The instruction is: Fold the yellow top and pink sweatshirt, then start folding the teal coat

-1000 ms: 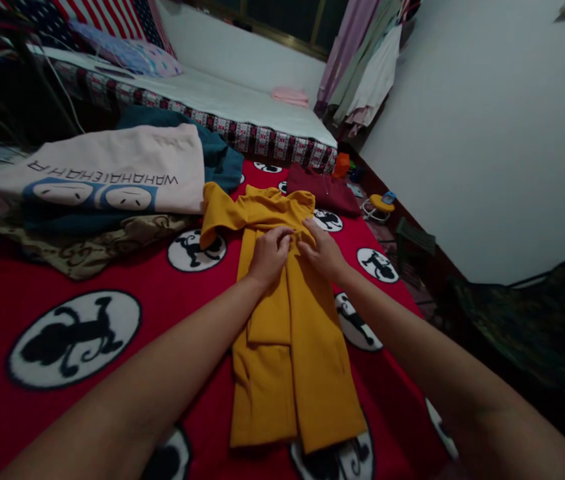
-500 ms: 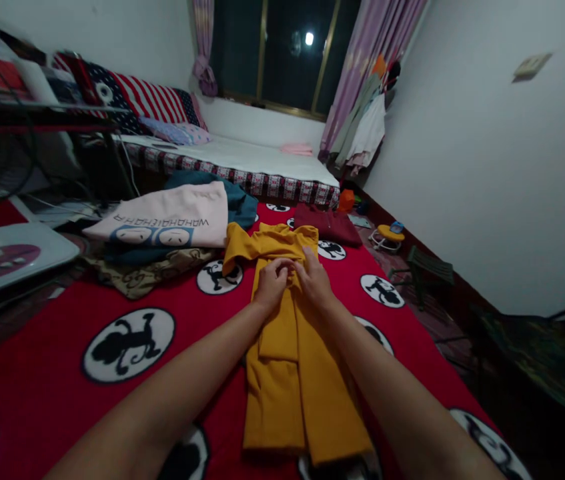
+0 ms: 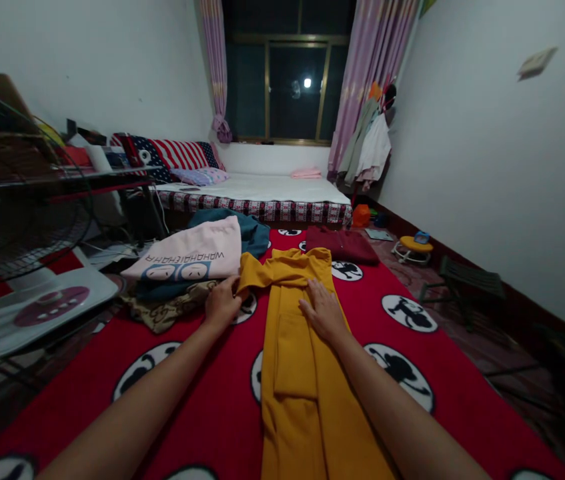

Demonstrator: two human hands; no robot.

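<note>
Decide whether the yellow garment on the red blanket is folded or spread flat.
Partly folded: the yellow garment lies as a narrow strip with overlapping layers, but one sleeve sticks out, held by the left hand.

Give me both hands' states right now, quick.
Left hand: closed, pinching the yellow garment's left sleeve end.
Right hand: open, pressed flat on the yellow garment.

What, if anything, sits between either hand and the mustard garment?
Nothing visible. The left hand grips the sleeve end of the mustard garment; the right hand lies flat on its folded body, both in direct contact.

Folded shirt (image 3: 302, 347) on blanket (image 3: 202, 373), pile (image 3: 187, 267) left.
</note>
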